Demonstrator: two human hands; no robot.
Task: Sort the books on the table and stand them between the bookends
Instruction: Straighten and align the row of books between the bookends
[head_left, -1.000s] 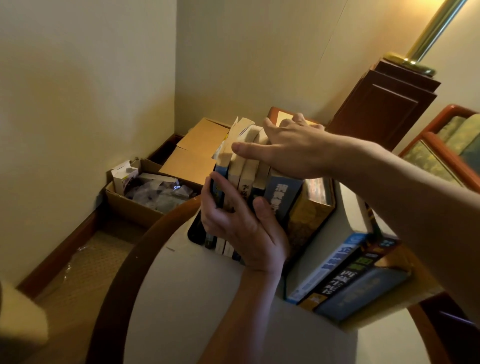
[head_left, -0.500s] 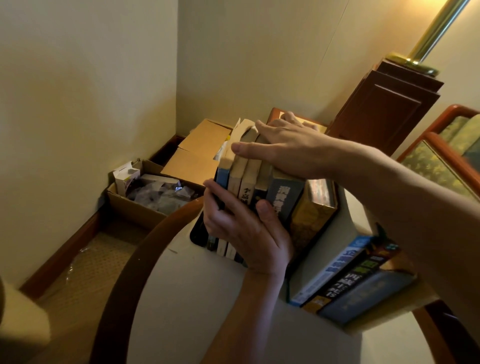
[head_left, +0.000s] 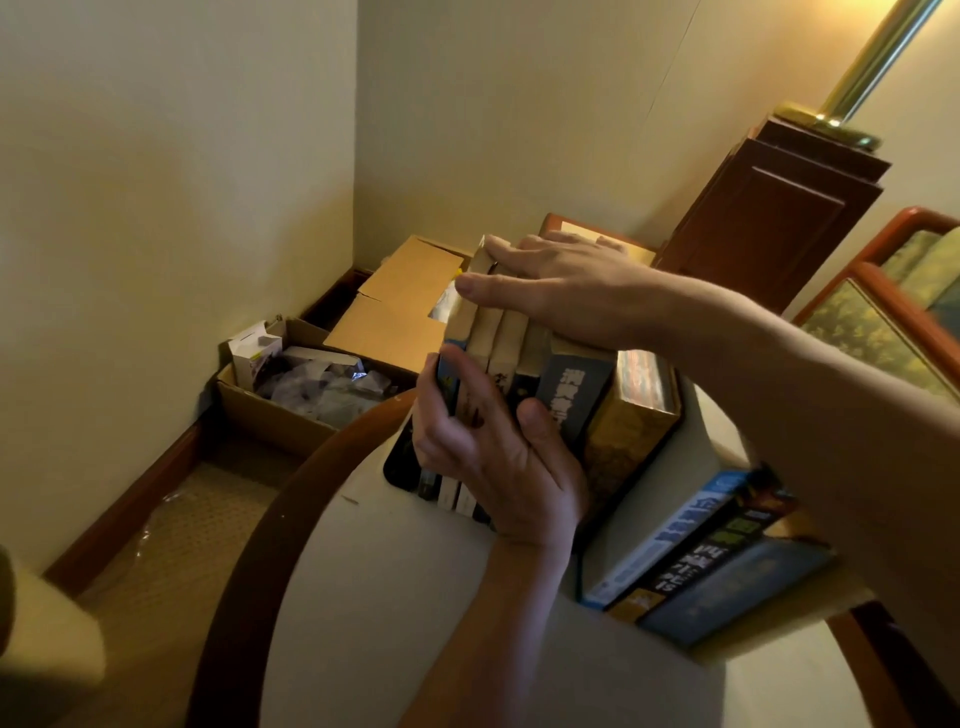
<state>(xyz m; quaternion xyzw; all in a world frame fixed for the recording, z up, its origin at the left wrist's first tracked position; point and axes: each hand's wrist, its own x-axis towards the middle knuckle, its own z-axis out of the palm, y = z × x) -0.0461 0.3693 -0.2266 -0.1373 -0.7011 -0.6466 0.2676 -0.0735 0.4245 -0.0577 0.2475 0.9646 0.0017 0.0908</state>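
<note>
Several books (head_left: 571, 395) stand upright in a row on the round white table (head_left: 415, 597), next to a black bookend (head_left: 400, 467) at their left end. My left hand (head_left: 493, 457) grips the thin left-hand books, fingers round their left side and thumb on the spines. Flat on the tops of the row lies my right hand (head_left: 561, 291), its fingers straight. A thick yellow-brown book (head_left: 634, 431) ends the row on the right. Three more books (head_left: 701, 561) lie stacked to the right, spines facing me. No second bookend is in sight.
The table has a curved wooden rim (head_left: 249, 545). On the floor beyond it sit an open cardboard box of wrappers (head_left: 270, 415) and a closed carton (head_left: 400, 301). A dark wooden cabinet (head_left: 769, 223) with a brass lamp pole stands behind. A framed picture (head_left: 883, 332) leans at right.
My right hand has slid a little left along the book tops. My left hand's fingers have moved onto the left side of the thin books, and the row stands slightly straighter.
</note>
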